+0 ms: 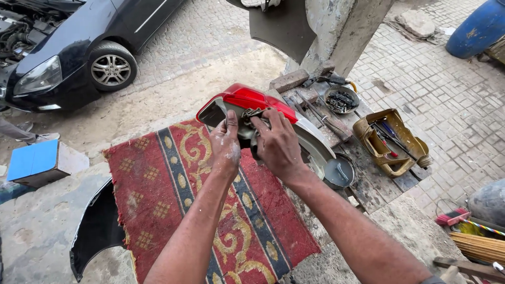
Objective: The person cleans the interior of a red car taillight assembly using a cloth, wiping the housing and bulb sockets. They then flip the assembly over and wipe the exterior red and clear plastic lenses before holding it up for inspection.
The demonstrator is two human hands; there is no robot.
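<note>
A car tail lamp (247, 98) with a red lens and a grey-white housing is held up over a red patterned rug (173, 189). My left hand (225, 146) grips the back of the lamp from below, thumb pointing up. My right hand (279, 144) is closed over the lamp's rear fittings near a small metal clip or socket (254, 112). Both hands are dusty. The part of the lamp under my fingers is hidden.
A dark car (68, 47) with an open bonnet stands at upper left. A wooden board (368, 173) holds bricks, a bowl of small parts (342, 100), a cut yellow can with tools (389, 142) and a tin of paint (339, 171). A black bumper piece (97, 231) lies under the rug's left edge.
</note>
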